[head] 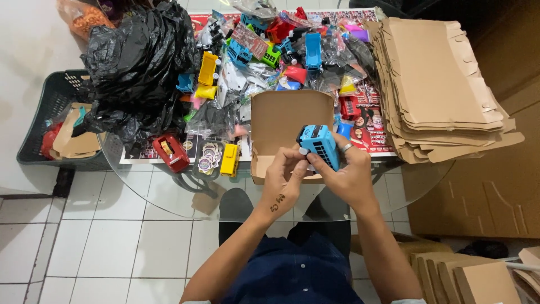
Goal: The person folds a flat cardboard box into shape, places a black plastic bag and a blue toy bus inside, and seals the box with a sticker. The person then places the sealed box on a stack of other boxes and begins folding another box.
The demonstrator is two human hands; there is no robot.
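both grips (287,179) (350,175) around blue toy bus (319,145) (over open brown box (281,121))

Count, from my fingers outward:
One blue toy bus (319,145) between my fingertips.
One open cardboard box (291,121) just beyond.
Two yellow toy vehicles (230,159) to left.
One red toy vehicle (171,152) farther left.
One stack of flat cardboard blanks (439,84) to right.
One black plastic bag (138,67), one dark basket (53,107) far left.

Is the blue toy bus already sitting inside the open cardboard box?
No, the blue toy bus is held up by both the left hand and right hand above the open cardboard box.
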